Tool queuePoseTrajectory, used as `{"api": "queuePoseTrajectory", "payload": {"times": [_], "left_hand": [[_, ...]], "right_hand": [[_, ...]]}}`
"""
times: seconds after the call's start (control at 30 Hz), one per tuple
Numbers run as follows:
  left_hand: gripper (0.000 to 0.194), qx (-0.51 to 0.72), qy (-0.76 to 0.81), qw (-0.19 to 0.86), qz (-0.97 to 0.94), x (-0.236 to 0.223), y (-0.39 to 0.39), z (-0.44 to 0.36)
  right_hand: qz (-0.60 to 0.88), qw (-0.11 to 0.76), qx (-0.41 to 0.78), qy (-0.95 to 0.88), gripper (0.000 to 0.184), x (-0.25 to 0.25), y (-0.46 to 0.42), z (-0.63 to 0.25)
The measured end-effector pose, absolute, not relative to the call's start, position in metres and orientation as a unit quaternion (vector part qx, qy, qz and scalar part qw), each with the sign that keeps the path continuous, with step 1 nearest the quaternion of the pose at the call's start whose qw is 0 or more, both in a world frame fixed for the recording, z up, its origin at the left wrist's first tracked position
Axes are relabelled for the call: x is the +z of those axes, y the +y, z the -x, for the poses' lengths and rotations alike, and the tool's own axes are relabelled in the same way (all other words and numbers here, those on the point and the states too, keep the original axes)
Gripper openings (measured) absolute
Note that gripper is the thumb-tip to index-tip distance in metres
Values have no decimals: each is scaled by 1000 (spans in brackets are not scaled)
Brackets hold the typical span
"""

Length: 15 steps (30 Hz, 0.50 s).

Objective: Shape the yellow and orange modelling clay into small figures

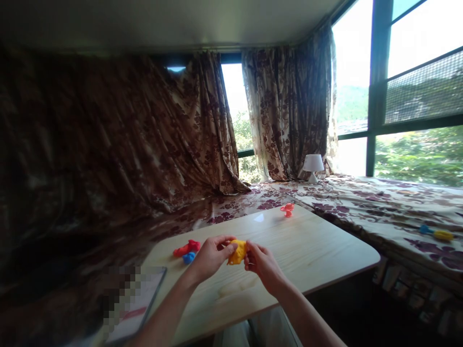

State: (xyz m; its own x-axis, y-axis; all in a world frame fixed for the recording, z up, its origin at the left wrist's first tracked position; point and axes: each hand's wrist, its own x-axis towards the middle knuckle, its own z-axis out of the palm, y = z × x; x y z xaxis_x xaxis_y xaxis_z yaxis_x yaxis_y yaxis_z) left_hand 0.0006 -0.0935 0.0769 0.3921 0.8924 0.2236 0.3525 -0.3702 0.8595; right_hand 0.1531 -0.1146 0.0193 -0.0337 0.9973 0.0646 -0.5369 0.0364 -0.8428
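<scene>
Both of my hands meet above the light wooden table (311, 250) and pinch a lump of yellow clay (238, 252) between them. My left hand (211, 258) grips its left side with thumb and fingers closed on it. My right hand (262, 262) holds its right side the same way. Left of my hands, a red clay piece (186, 247) and a small blue clay piece (188, 258) lie on the table. A small red clay figure (287, 209) stands near the far edge.
A tablet (135, 301) lies at the table's near left corner. Behind the table runs a bench under a flowered cloth (361, 200), with a small white lamp (313, 166) and a blue-and-yellow toy (436, 233). Curtains and windows close the back.
</scene>
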Motion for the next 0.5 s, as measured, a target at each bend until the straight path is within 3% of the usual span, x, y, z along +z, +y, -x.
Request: {"api": "queuePoseTrajectory", "payload": {"times": [0.17, 0.5], "left_hand": [[44, 346, 431, 329, -766, 75, -90, -1], [34, 310, 552, 96, -768, 107, -36, -2]], "right_hand": [[328, 574, 605, -444, 35, 21, -113, -155], [447, 570, 469, -506, 24, -9, -96, -179]]}}
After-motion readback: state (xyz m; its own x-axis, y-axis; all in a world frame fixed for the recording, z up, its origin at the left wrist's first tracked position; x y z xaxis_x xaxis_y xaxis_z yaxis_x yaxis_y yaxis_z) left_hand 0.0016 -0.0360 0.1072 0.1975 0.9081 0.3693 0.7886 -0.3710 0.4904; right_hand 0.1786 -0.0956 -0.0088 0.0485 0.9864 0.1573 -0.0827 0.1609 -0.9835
